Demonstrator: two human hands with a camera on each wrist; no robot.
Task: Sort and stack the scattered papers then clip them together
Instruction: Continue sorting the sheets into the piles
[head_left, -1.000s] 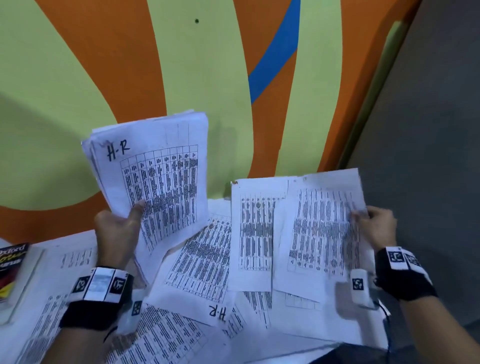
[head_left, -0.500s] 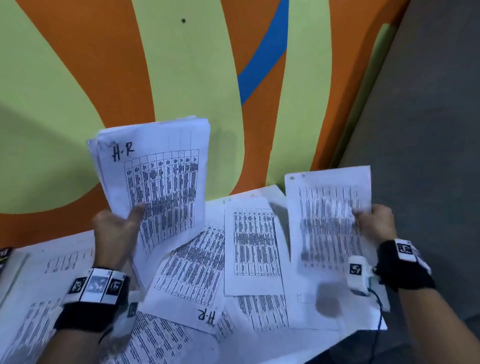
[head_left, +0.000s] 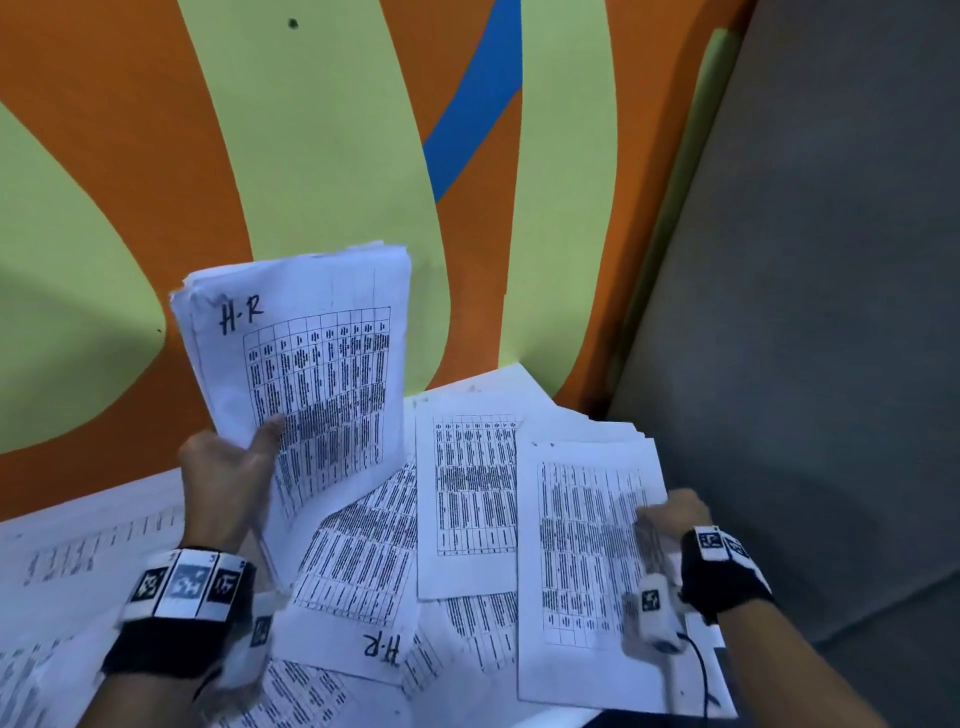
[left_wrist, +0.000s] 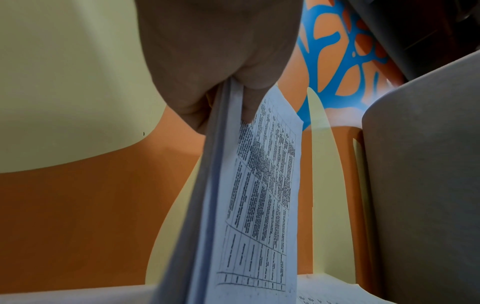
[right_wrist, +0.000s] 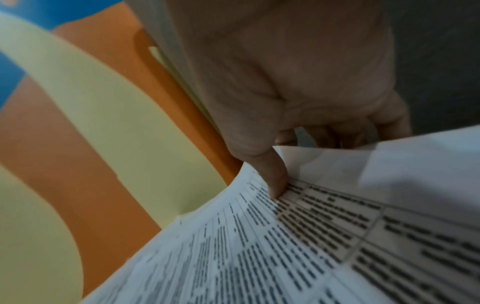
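My left hand (head_left: 236, 467) grips a thick stack of printed sheets (head_left: 306, 374), marked "H-R" at its top, and holds it upright above the table; the left wrist view shows the stack's edge (left_wrist: 221, 164) clamped between thumb and fingers. My right hand (head_left: 670, 517) pinches the right edge of a single printed sheet (head_left: 587, 561) at the right of the table, thumb on top (right_wrist: 278, 181). More loose sheets (head_left: 467, 493) lie scattered and overlapping between the two hands. No clip shows in any view.
The white table (head_left: 93, 519) stands against an orange, pale green and blue painted wall (head_left: 322, 156). A grey floor (head_left: 831, 312) drops away past the table's right edge. Further papers cover the table's near left part.
My right hand has drawn its sheet down and toward me, lower over the table's right side. The left hand keeps the stack raised, almost unmoved. The camera has shifted slightly.
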